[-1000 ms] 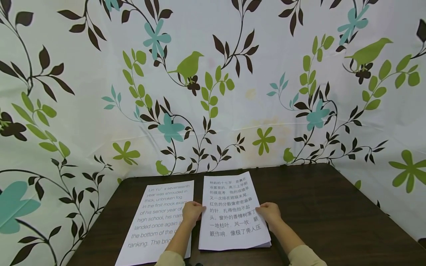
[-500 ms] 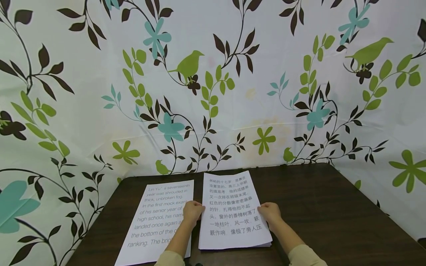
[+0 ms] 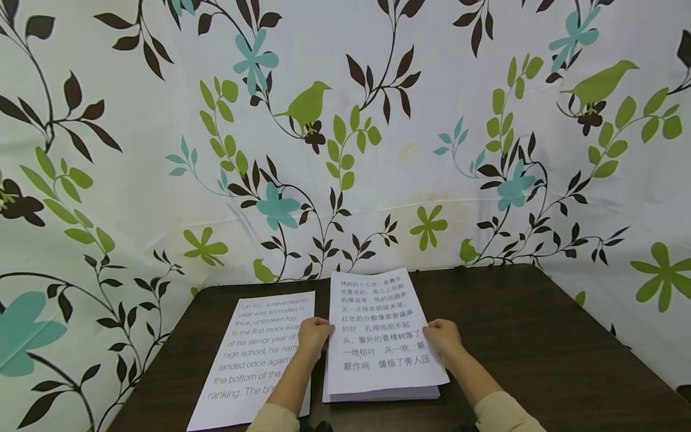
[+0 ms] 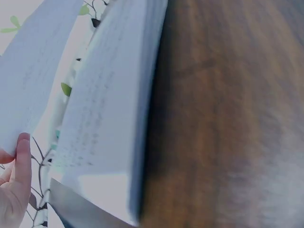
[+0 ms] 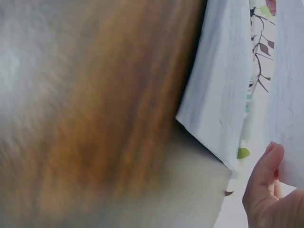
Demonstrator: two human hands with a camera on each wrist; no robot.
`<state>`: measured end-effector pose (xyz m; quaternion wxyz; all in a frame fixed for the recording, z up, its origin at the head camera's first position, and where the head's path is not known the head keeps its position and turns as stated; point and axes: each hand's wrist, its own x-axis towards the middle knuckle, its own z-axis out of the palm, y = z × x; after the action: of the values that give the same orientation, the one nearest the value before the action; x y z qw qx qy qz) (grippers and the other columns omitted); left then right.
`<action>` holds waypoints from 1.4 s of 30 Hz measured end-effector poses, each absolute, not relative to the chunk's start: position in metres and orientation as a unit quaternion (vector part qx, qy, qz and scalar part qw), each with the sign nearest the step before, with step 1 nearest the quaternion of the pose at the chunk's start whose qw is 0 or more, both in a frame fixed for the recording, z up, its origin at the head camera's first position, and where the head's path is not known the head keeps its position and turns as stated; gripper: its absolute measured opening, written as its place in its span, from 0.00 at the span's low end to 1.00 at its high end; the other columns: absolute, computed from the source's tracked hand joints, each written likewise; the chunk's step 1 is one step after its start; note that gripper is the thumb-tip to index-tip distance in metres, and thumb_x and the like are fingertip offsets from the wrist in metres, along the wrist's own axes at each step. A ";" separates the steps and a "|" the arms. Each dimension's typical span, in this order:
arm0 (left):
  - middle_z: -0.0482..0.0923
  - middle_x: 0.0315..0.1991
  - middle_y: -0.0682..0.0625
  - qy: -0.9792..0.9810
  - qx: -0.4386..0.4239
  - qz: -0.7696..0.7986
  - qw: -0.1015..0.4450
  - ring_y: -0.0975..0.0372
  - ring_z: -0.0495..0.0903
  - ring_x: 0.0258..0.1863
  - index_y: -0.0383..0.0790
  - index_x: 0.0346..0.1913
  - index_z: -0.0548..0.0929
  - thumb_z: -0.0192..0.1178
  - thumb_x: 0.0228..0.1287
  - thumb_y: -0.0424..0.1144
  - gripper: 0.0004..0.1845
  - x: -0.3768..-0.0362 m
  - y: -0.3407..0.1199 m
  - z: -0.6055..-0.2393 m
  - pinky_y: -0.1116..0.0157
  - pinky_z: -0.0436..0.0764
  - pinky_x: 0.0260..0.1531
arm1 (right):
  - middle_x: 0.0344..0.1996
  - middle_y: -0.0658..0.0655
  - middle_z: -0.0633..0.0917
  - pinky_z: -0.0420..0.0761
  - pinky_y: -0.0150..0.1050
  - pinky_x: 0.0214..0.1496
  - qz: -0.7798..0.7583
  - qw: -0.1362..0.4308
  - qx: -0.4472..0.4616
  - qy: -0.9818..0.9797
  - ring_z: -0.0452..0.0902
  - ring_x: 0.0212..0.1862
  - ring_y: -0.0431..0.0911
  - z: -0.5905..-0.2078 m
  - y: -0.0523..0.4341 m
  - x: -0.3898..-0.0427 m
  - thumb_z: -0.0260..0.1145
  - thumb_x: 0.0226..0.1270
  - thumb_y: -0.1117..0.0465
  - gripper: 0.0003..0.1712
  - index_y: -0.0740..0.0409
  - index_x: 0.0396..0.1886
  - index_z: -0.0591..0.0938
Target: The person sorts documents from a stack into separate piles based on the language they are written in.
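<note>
A white sheet of paper (image 3: 372, 375) printed with Chinese characters is raised off a paper stack (image 3: 388, 394), whose front edge shows beneath it. My left hand (image 3: 315, 336) pinches the sheet's left edge, and my right hand (image 3: 444, 339) pinches its right edge. In the left wrist view the sheet (image 4: 33, 66) stands apart from the printed stack (image 4: 104, 109), with thumb and finger of the left hand (image 4: 16, 185) at its edge. The right wrist view has the right hand (image 5: 266, 190) gripping the sheet's (image 5: 292, 90) near corner, clear of the stack (image 5: 221, 85).
Left of the stack lies a page with large English text (image 3: 243, 360), partly covered by the left forearm. The dark wooden table (image 3: 529, 348) extends to the right. Behind it hangs a white cloth (image 3: 378, 180) patterned with leaves, flowers and birds.
The top sheet has risen off the stack and shifted slightly away and to the right. Both hands have moved up with it, and more of the stack beneath shows.
</note>
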<state>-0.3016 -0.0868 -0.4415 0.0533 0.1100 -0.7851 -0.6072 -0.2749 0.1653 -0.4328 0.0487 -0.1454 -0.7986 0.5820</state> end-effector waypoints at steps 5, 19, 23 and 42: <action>0.73 0.24 0.42 -0.761 0.113 -0.638 0.040 0.61 0.72 0.16 0.26 0.32 0.75 0.56 0.48 0.27 0.07 -0.305 -0.080 -0.428 0.69 0.72 0.14 | 0.23 0.61 0.74 0.70 0.33 0.21 0.575 0.061 -0.143 -0.803 0.70 0.23 0.46 -0.422 0.171 -0.278 0.54 0.56 0.69 0.08 0.74 0.30 0.74; 0.75 0.27 0.43 -0.727 0.095 -0.680 -0.001 0.59 0.75 0.21 0.29 0.42 0.74 0.56 0.50 0.28 0.13 -0.312 -0.053 -0.400 0.67 0.75 0.20 | 0.24 0.60 0.75 0.71 0.35 0.23 0.513 0.089 -0.104 -0.847 0.71 0.23 0.46 -0.390 0.204 -0.281 0.52 0.58 0.67 0.10 0.72 0.33 0.74; 0.75 0.27 0.43 -0.725 0.083 -0.683 -0.009 0.59 0.75 0.22 0.30 0.42 0.74 0.56 0.50 0.28 0.13 -0.314 -0.042 -0.394 0.67 0.76 0.21 | 0.26 0.61 0.76 0.71 0.36 0.24 0.497 0.092 -0.097 -0.858 0.71 0.24 0.46 -0.379 0.216 -0.278 0.51 0.59 0.66 0.12 0.72 0.36 0.74; 0.75 0.27 0.46 -0.693 0.055 -0.717 -0.050 0.59 0.76 0.23 0.35 0.41 0.75 0.56 0.50 0.29 0.13 -0.308 0.030 -0.377 0.68 0.77 0.22 | 0.36 0.66 0.73 0.71 0.38 0.27 0.459 0.092 -0.140 -0.872 0.72 0.29 0.48 -0.367 0.292 -0.261 0.47 0.64 0.59 0.20 0.72 0.48 0.69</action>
<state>-0.3079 0.0303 -0.3766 -0.0502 0.0554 -0.6935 -0.7166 -0.2611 0.2918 -0.3674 0.0916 -0.1403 -0.8723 0.4593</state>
